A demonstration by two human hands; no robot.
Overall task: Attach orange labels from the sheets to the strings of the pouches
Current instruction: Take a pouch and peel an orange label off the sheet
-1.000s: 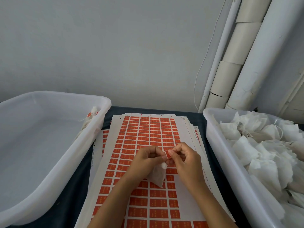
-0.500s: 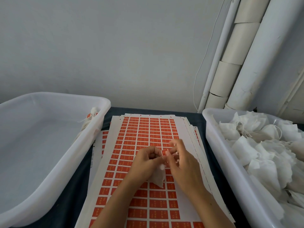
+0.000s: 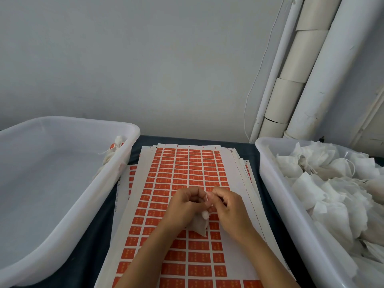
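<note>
A stack of label sheets [image 3: 187, 167] with rows of orange labels lies in the middle of the dark table. Over it, my left hand [image 3: 182, 206] holds a small white pouch [image 3: 199, 226] that hangs below the fingers. My right hand [image 3: 228, 206] meets the left at the fingertips and pinches a small orange label [image 3: 207, 197] at the pouch's string. The string itself is mostly hidden between the fingers.
A white tub [image 3: 276, 183] at the right is heaped with white pouches [image 3: 332, 183]. A white tub [image 3: 62, 204] at the left holds one labelled pouch [image 3: 114, 150] at its far corner. White pipes [image 3: 301, 69] run up the wall behind.
My right hand's fingers shifted at the label, opening out over it and then closing back to a pinch against the left fingertips. The pouch stayed hanging from my left hand.
</note>
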